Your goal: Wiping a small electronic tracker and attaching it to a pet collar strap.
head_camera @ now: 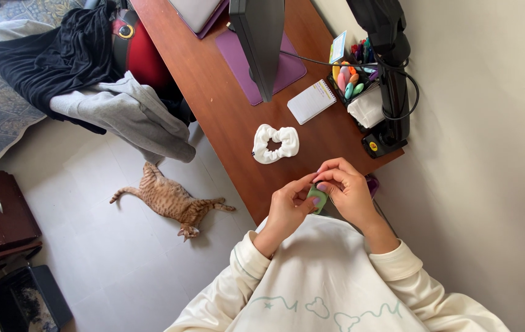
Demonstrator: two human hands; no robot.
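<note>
A white scrunchie lies on the wooden desk just beyond the grip; a striped cat sprawls on the floor to its left.

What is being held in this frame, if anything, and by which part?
A small green object, pinched between the fingertips of the left hand and the right hand. It is mostly hidden, so the exact part gripped cannot be told.

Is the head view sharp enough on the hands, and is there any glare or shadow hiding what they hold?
Head view: soft, even daylight, no glare; left hand and right hand are sharp, pinching a small green object that the fingers mostly cover; only faint shadows on the wooden desk.
</note>
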